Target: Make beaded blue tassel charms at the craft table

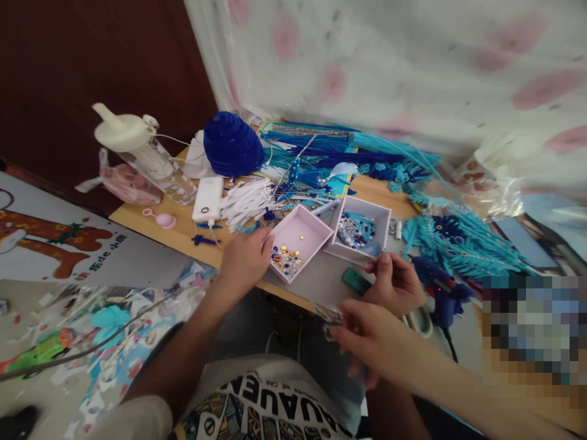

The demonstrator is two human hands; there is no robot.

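Observation:
My left hand [245, 260] grips the left edge of a shallow pale pink box [313, 227], thumb over its rim. The box is tilted, with gold, red, blue and pearly beads [287, 260] gathered at its lower left. Beside it, a deeper pale box [356, 253] holds blue and white beads and light blue pieces. At that box's lower right corner, my right hand [398, 284] has its fingertips pinched together; what they hold, if anything, is too small to tell. Another person's hand, nearer my lap, holds a small shiny silvery thing [331, 316].
A dark blue glue gun [443, 290] and green object [356, 280] lie near my right hand. Behind the boxes are white stems [247, 205], a blue bundle [233, 145] and turquoise stems. A power bank [208, 198] and bottle [153, 159] stand left. Another person's forearm [440, 373] crosses from the right.

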